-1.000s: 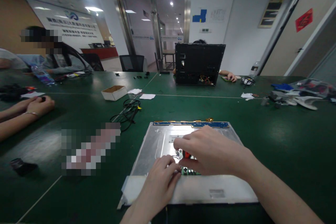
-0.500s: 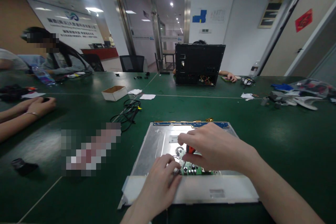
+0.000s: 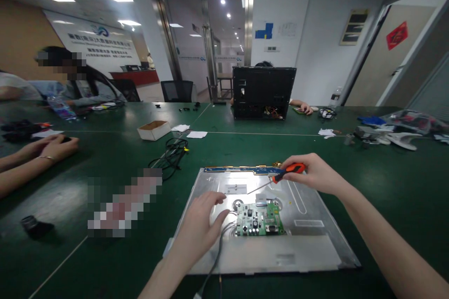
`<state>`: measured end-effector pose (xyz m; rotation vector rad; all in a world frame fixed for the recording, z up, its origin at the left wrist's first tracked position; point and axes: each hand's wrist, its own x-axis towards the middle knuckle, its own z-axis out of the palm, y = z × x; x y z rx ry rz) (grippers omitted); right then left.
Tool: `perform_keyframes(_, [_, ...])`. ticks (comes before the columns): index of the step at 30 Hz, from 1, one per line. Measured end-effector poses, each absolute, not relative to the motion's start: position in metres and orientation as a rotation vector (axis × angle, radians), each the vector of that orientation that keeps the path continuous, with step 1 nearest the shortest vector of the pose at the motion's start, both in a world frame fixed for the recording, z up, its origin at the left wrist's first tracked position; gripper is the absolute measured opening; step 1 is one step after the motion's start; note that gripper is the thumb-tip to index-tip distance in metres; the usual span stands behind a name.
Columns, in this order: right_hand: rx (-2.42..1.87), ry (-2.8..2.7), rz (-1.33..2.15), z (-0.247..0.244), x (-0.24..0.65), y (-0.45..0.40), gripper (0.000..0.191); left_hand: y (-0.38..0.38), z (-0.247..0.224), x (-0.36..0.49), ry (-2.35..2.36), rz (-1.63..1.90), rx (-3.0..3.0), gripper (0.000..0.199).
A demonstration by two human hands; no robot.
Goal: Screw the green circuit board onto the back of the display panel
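My right hand (image 3: 315,174) grips a screwdriver (image 3: 290,171) with a red and black handle. Its thin shaft points down and left over a metal display panel (image 3: 305,217) lying flat on the table. On the panel's middle sits a green circuit board (image 3: 264,220). My left hand (image 3: 198,222) hovers at the board's left side, thumb and fingers apart, nothing visible between them. Grey cables (image 3: 219,250) run from the board's left edge towards the table's near edge. A narrow blue board (image 3: 231,170) lines the panel's far edge.
Black cords (image 3: 171,153) and an open white box (image 3: 153,131) lie beyond the panel to the left. A large black casing (image 3: 263,91) stands upright at the far side. Another person's hands (image 3: 58,148) rest at the left. Plastic scraps (image 3: 403,138) lie far right.
My right hand has lifted the screwdriver off the circuit board, up and to the right. My left hand has moved slightly left and its fingers have spread, uncovering the board and grey cables.
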<state>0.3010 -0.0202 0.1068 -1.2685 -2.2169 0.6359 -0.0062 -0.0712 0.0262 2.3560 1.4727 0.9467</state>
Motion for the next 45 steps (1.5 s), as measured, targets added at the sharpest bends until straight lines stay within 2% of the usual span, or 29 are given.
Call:
perform_keyframes(5, [-1.403, -1.807, 0.889, 0.057, 0.32, -0.011, 0.025, -0.023, 0.033, 0.001, 1.539, 0.597, 2.305, 0.013])
perform_keyframes(11, [-1.377, -1.638, 0.996, 0.03, 0.335, -0.019, 0.03, 0.016, 0.02, 0.022, 1.543, 0.49, 2.293, 0.006])
perform_keyframes(23, [-1.306, -1.512, 1.079, 0.011, 0.333, -0.015, 0.034, 0.018, 0.018, 0.02, 1.474, 0.421, 2.354, 0.01])
perform_keyframes(29, [-1.274, -1.45, 1.109, 0.005, 0.332, -0.014, 0.033, 0.022, 0.027, 0.021, 1.29, 0.402, 2.422, 0.012])
perform_keyframes(36, [-1.207, -1.331, 1.143, 0.008, 0.332, -0.015, 0.038, 0.026, 0.035, 0.064, 1.053, 0.409, 2.385, 0.01])
perform_keyframes(40, [-1.157, -1.272, 1.153, 0.005, 0.334, -0.014, 0.038, 0.028, 0.029, 0.093, 0.921, 0.413, 2.338, 0.002])
perform_keyframes(45, [-1.126, -1.229, 1.156, 0.006, 0.335, -0.014, 0.037, 0.021, 0.019, 0.106, 0.842, 0.45, 2.317, 0.007])
